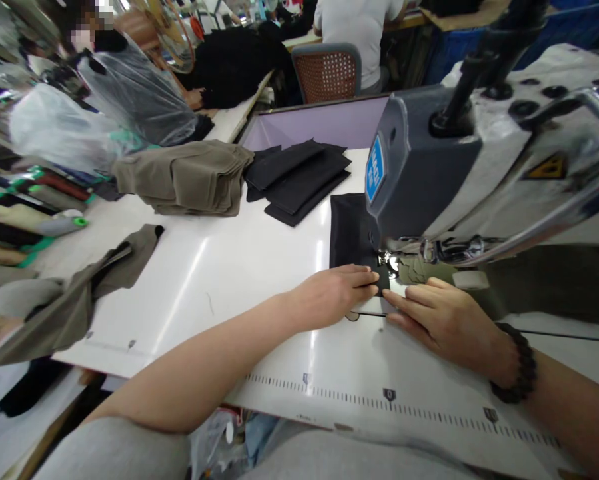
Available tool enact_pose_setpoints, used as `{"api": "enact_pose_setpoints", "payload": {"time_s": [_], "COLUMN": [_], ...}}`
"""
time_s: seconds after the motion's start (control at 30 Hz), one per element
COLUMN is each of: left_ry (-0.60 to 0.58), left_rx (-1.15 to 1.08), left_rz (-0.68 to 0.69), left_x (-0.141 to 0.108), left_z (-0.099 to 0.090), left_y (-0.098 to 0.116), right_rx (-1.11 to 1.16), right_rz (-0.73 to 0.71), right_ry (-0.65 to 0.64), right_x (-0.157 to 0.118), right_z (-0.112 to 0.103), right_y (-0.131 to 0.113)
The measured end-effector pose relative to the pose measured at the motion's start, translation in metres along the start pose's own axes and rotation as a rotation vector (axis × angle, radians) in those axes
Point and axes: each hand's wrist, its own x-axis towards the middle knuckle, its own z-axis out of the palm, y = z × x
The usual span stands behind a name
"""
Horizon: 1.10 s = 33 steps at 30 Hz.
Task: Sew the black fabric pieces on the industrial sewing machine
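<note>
A black fabric piece (pixel 350 230) lies flat on the table, its right edge at the presser foot (pixel 389 262) of a sewing machine (pixel 424 153). My left hand (pixel 336 293) rests flat over the near part of this fabric, fingers stretched toward the needle area. Just right of it, my right hand (pixel 444 323) has its fingers extended, with fingertips at the fabric's near right corner. I see no grip on the fabric by either hand. The needle tip is too small to make out.
Behind the fabric are stacked black pieces (pixel 304 177) and a pile of brown-grey pieces (pixel 184 177). A loose brown-grey cloth (pixel 79 300) hangs over the table's left side. Thread spools (pixel 34 200) line the far left. Beyond, a person (pixel 354 40) sits on a chair (pixel 326 73).
</note>
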Motion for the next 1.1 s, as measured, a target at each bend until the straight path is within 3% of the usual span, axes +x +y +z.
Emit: {"api": "enact_pose_setpoints", "payload": {"time_s": [0.4, 0.63, 1.1], "left_ry": [0.030, 0.103, 0.092], "left_rx": [-0.073, -0.070, -0.045], "left_rz": [-0.125, -0.142, -0.148], "left_x": [0.015, 0.019, 0.022], "left_z": [-0.003, 0.000, -0.002], "left_y": [-0.015, -0.024, -0.026], "right_rx": [-0.096, -0.086, -0.061], "right_rz": [0.224, 0.215, 0.216], "right_ry": [-0.024, -0.023, -0.027], "right_x": [0.003, 0.006, 0.007], "right_z": [0.007, 0.004, 0.004], "right_y": [0.002, 0.000, 0.000]}}
